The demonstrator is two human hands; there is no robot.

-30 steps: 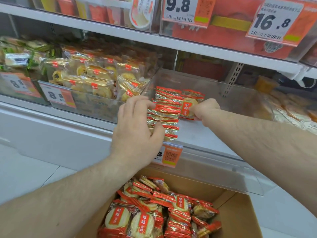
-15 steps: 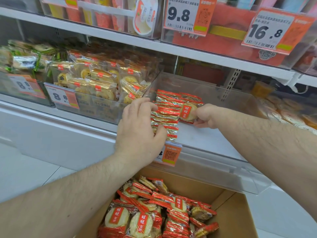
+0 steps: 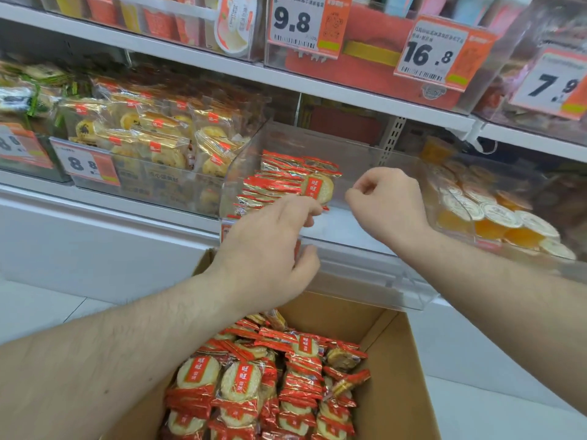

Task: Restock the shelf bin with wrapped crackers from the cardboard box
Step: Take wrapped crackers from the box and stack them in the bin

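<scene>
Nearest, an open brown cardboard box (image 3: pixel 394 369) holds a heap of red-and-gold wrapped round crackers (image 3: pixel 263 382). Above its far edge the left hand (image 3: pixel 270 249) reaches over the front lip of the clear plastic shelf bin (image 3: pixel 359 249), fingers curled loosely with thumb apart, fingertips touching the near packets of the row of red-and-gold crackers (image 3: pixel 286 182) stacked on edge at the bin's left side; it grips nothing that can be made out. The right hand (image 3: pixel 387 204) hovers inside the bin just right of that row, fingers curled in and empty. Left stands a bin of gold-wrapped pastries (image 3: pixel 165 134), right a bin of orange jelly cups (image 3: pixel 495 217). Farther up hang white-and-orange price tags (image 3: pixel 301 23).
</scene>
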